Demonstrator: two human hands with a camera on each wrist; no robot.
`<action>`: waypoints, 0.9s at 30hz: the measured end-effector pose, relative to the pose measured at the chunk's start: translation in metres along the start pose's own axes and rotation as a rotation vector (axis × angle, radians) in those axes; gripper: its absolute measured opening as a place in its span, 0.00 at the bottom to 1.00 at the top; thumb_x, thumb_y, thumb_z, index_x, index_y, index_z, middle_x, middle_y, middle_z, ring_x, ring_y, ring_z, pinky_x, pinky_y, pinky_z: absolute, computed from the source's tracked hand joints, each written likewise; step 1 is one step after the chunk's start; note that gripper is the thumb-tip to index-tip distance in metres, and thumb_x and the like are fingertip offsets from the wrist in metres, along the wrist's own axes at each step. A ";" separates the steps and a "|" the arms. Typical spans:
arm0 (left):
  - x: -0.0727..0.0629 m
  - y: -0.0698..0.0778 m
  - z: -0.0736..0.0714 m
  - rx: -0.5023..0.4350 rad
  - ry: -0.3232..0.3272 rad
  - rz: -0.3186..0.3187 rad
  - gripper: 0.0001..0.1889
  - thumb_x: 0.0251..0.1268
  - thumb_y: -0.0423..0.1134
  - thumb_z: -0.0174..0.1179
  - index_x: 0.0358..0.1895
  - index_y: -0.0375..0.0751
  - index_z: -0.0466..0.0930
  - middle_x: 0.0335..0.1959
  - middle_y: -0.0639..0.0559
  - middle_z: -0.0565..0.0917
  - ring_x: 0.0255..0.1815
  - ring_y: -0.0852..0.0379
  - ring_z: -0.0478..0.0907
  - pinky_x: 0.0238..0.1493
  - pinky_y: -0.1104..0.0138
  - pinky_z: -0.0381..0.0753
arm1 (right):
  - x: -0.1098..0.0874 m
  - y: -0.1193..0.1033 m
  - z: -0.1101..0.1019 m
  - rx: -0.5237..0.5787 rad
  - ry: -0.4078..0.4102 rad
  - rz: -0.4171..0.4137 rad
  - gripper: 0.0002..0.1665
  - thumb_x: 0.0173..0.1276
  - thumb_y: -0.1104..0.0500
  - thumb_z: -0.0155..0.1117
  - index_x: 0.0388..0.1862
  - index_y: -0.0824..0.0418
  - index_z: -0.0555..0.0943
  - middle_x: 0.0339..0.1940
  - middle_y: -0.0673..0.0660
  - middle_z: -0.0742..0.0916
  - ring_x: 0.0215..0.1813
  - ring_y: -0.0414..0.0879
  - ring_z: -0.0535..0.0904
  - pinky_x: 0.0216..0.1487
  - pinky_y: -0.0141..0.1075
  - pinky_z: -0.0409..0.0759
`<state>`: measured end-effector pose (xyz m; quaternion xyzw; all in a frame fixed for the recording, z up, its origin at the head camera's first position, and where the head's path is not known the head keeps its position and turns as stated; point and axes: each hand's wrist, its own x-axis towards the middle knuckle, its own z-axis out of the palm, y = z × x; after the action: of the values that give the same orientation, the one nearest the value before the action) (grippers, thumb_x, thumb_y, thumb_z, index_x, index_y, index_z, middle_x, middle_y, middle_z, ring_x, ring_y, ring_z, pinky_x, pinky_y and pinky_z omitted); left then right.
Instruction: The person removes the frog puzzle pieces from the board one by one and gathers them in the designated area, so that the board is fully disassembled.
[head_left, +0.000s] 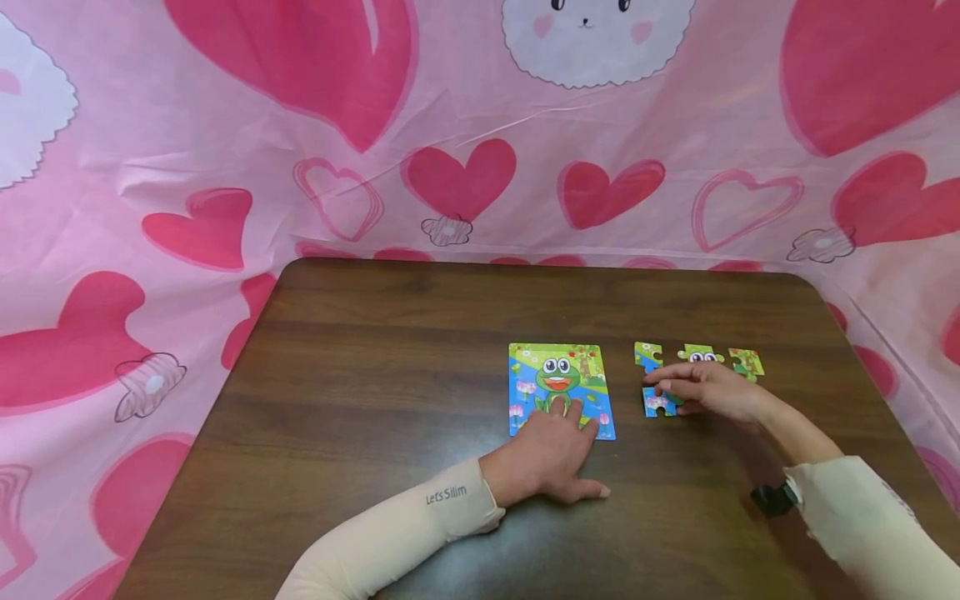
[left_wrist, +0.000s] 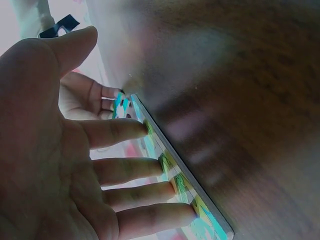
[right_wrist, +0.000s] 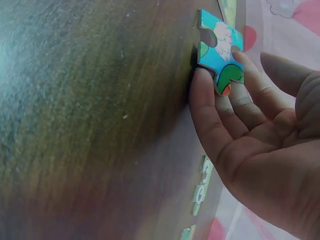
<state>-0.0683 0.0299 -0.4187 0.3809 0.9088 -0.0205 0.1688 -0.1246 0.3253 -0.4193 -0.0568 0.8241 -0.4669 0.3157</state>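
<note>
A square frog picture board [head_left: 557, 354] lies on the table. My left hand [head_left: 551, 458] rests its fingertips on the lower part of it, fingers straight and thumb spread to the side. To the right of the board, my right hand [head_left: 708, 390] holds a blue puzzle piece [head_left: 658, 403] by its edges. Up close in the right wrist view, this puzzle piece [right_wrist: 222, 47] shows a pink flower and a green patch, with fingers [right_wrist: 205, 100] curled about it. Whether it touches the table is unclear.
Beyond the right hand are a green and blue corner piece [head_left: 647, 352], a piece with the frog's eyes [head_left: 701, 354] and a tree piece [head_left: 748, 360]. The dark wooden table [head_left: 375, 375] ends at a pink heart-printed cloth [head_left: 450, 108] behind.
</note>
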 end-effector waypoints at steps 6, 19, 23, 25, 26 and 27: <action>0.000 0.000 0.000 0.006 0.004 0.003 0.45 0.59 0.79 0.51 0.74 0.56 0.68 0.74 0.47 0.70 0.70 0.48 0.70 0.54 0.58 0.83 | -0.004 -0.004 0.000 -0.112 0.022 -0.040 0.26 0.82 0.51 0.52 0.68 0.66 0.76 0.64 0.69 0.82 0.52 0.27 0.79 0.48 0.36 0.84; 0.000 0.001 0.001 0.030 0.002 -0.001 0.45 0.60 0.79 0.50 0.75 0.55 0.66 0.75 0.46 0.68 0.72 0.47 0.68 0.55 0.57 0.82 | -0.013 -0.009 -0.001 -0.114 0.065 -0.032 0.27 0.83 0.52 0.49 0.69 0.70 0.73 0.66 0.71 0.81 0.59 0.49 0.84 0.50 0.34 0.84; -0.001 0.002 0.001 0.038 -0.006 -0.010 0.47 0.59 0.80 0.50 0.76 0.55 0.64 0.76 0.46 0.67 0.73 0.47 0.67 0.55 0.55 0.82 | -0.014 -0.011 -0.005 -0.074 0.076 -0.065 0.26 0.83 0.53 0.48 0.67 0.72 0.74 0.63 0.72 0.82 0.54 0.42 0.86 0.50 0.35 0.85; -0.001 0.003 0.000 0.035 -0.017 -0.014 0.47 0.59 0.80 0.50 0.76 0.55 0.63 0.77 0.46 0.65 0.74 0.46 0.66 0.56 0.54 0.82 | -0.014 -0.013 -0.007 -0.059 0.086 -0.090 0.26 0.84 0.54 0.48 0.66 0.73 0.73 0.61 0.73 0.83 0.52 0.40 0.86 0.50 0.35 0.85; -0.001 0.003 0.000 0.030 -0.024 -0.016 0.48 0.59 0.80 0.50 0.76 0.55 0.63 0.77 0.46 0.65 0.74 0.46 0.65 0.57 0.53 0.82 | -0.013 -0.014 -0.008 -0.053 0.093 -0.098 0.26 0.84 0.54 0.47 0.66 0.73 0.73 0.61 0.73 0.83 0.51 0.40 0.86 0.50 0.34 0.85; -0.001 0.003 0.000 0.027 -0.031 -0.017 0.48 0.59 0.80 0.50 0.77 0.55 0.62 0.78 0.46 0.64 0.75 0.46 0.64 0.58 0.53 0.81 | -0.012 -0.016 -0.009 -0.050 0.100 -0.112 0.26 0.84 0.54 0.47 0.66 0.74 0.73 0.60 0.73 0.83 0.50 0.40 0.86 0.50 0.34 0.85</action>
<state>-0.0652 0.0310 -0.4180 0.3750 0.9090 -0.0400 0.1775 -0.1232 0.3282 -0.3976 -0.0873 0.8458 -0.4652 0.2461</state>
